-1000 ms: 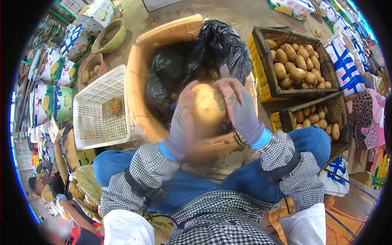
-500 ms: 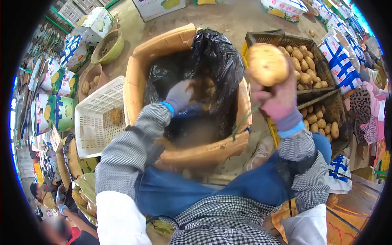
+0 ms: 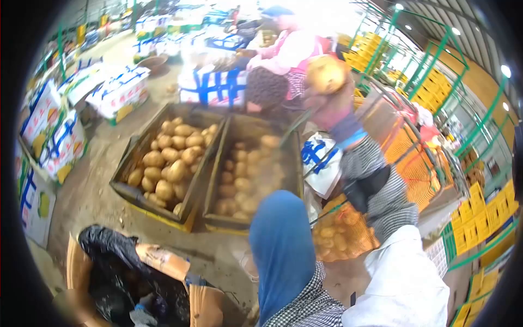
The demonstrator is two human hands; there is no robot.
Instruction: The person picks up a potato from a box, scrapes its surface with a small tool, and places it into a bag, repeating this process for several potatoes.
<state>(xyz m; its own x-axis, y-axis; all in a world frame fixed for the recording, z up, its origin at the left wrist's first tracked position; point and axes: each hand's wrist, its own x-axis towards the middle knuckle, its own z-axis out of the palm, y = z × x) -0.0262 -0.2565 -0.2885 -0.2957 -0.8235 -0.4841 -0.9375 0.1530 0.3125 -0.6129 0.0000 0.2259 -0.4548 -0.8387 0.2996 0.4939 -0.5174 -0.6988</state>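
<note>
My right hand (image 3: 329, 103), in a pinkish glove, is raised at the upper right, closed around a large potato (image 3: 326, 74). Below and left of it stand two dark crates of potatoes, the left crate (image 3: 126, 197) and the right crate (image 3: 213, 219). At the lower left is a cardboard box (image 3: 204, 306) lined with black plastic (image 3: 109, 248). My left hand (image 3: 148, 301) is down inside that box, dim and partly cut off, so its fingers cannot be made out.
White and blue cartons (image 3: 117, 92) stand at the left. A person in pink (image 3: 291, 52) bends near a taped carton (image 3: 212, 88). An orange mesh sack of potatoes (image 3: 343, 231) lies beside my knee. Yellow crates (image 3: 482, 218) are stacked at the right.
The view has swung right and up, so the lined box now sits at the lower left and both potato crates are central. My right hand still holds the potato, now further out to the right.
</note>
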